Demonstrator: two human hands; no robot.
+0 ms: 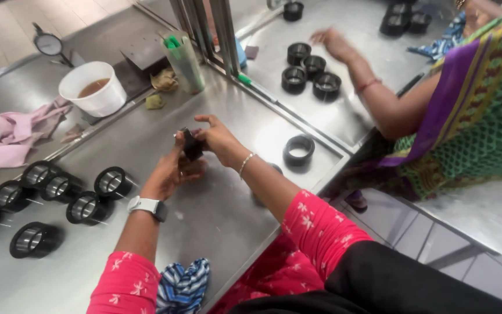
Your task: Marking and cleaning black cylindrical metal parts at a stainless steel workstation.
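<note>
Both my hands meet over the middle of a steel table (216, 215). My left hand (172, 171), with a white watch on the wrist, and my right hand (219, 139), with a thin bracelet, together grip a small black ring-shaped part (192, 145). The part is mostly hidden between my fingers. A single black ring (298, 149) lies on the table just right of my right forearm. Several black cylindrical sleeves with shiny insides (59, 195) lie on their sides at the left.
A white bowl of brown liquid (92, 87), a pink cloth (15, 134) and a plastic cup of green pens (184, 61) sit at the back. A dial gauge (49, 45) stands behind. Another person (466, 99) reaches toward black rings (309, 72) on the neighbouring table.
</note>
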